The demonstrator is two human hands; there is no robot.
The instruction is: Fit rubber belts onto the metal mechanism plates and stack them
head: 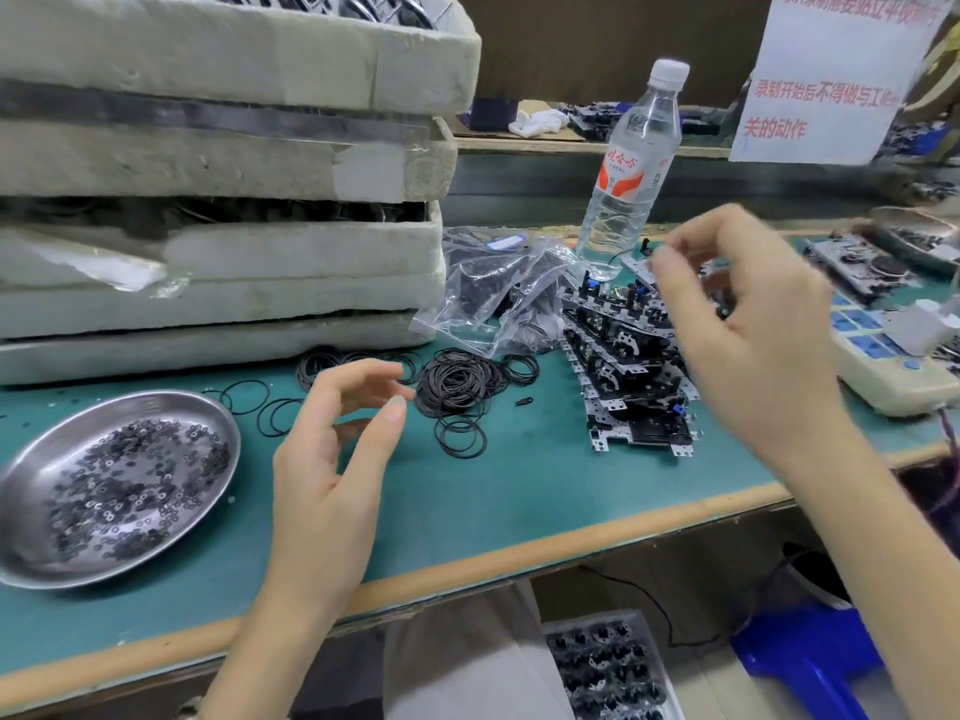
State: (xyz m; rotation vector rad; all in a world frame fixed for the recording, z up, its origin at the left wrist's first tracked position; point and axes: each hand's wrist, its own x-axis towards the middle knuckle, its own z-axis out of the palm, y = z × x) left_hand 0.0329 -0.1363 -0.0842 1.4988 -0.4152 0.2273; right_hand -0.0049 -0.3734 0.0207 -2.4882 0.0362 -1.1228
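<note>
**One free hand, one blurred hand, belts beyond counting**

Two hands are over the counter (519,511). The left hand (332,459) is released, its fingers loosely spread and holding nothing, just beside the belts (457,387). These lie mid-counter in one loose heap with strays around it (too many to count). The right hand (748,345) curls over the plates (628,356). It is too blurred to tell whether it grips anything. The plates form one leaning stack right of the belts, several layers deep.

One steel dish (31,511) of small washers sits at the near left edge. At least four foam trays (218,241) are piled at the far left corner, with clear bags (498,293) beside them. One bottle (631,168) behind the plates reads "娃哈哈". One sign (831,75) at far right reads "录制开始后不得做与工作" and "关的动作".
</note>
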